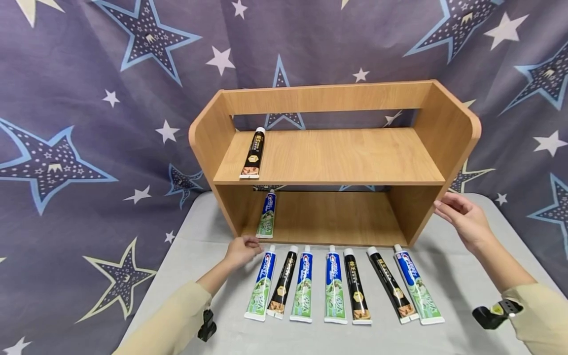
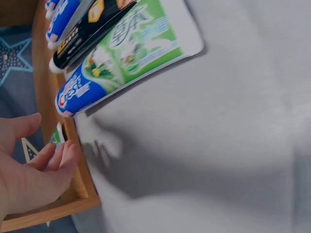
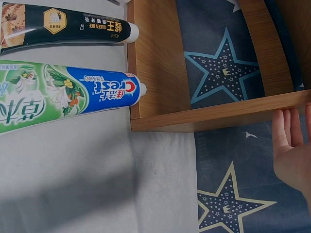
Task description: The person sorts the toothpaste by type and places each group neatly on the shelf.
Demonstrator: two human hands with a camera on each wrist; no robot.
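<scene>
The left hand [image 1: 241, 252], grip loosely spread, hung near the eight o'clock corner of the wooden shelf [image 1: 337, 155]; the right hand [image 1: 467, 219], fingers extended, touched its side at four. Seven toothpaste tubes [image 1: 335, 288] lay at six, caps near its front edge. Both decks ran toward three o'clock past a Crest tube [image 1: 267, 217] and Queen Bee tube [image 1: 255, 154].

Blue-green tubes [image 1: 335, 286]; black tubes [image 1: 356, 283], gold hexagons [image 3: 55, 20]; brown shelf [image 1: 333, 155]; starry purplish curtain [image 1: 133, 113].

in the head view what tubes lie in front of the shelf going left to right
First Crest tube, first black tube, second Crest tube, third Crest tube, second black tube, third black tube, fourth Crest tube.
</scene>
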